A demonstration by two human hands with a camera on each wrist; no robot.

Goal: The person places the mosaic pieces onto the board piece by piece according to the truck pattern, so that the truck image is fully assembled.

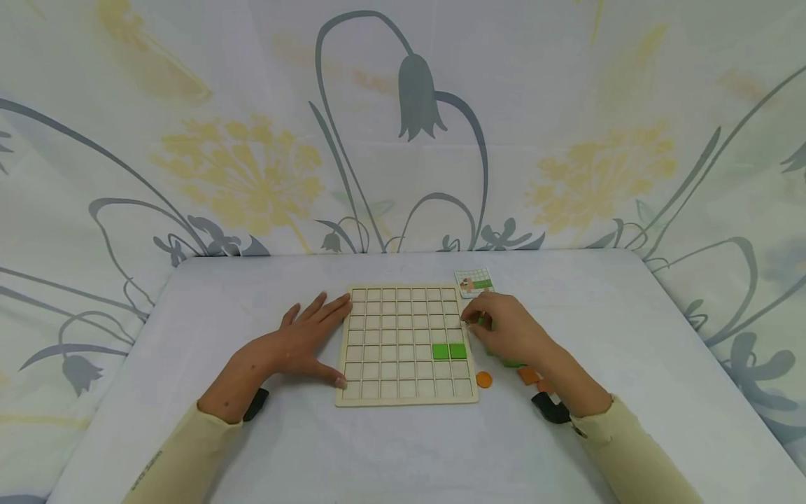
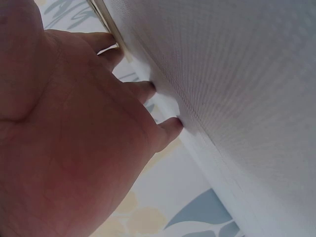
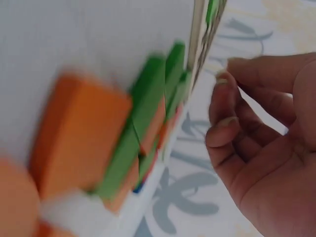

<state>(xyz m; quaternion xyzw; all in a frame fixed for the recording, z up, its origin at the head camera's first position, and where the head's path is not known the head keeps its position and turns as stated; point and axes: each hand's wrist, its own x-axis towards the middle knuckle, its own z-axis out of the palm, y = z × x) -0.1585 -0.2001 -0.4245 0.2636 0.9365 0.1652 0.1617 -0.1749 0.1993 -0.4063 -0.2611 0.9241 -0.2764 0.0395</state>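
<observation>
We see the right hand just beside the right edge of the board, its grip curled closed, nothing visible in it. Two green tiles on the board, paired crosswise, lie left and nearer us; the left hand, fingers spread, touches the opposite edge, farther away.

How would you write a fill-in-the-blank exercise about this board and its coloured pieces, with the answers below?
1. On the board lie exactly ____ green tiles.
2. In the head view, the left grip touches the board's ____ edge.
3. The round piece by the board is coloured ____.
4. The picture card lies by the board's far ____ corner.

Answers: two; left; orange; right.
</observation>
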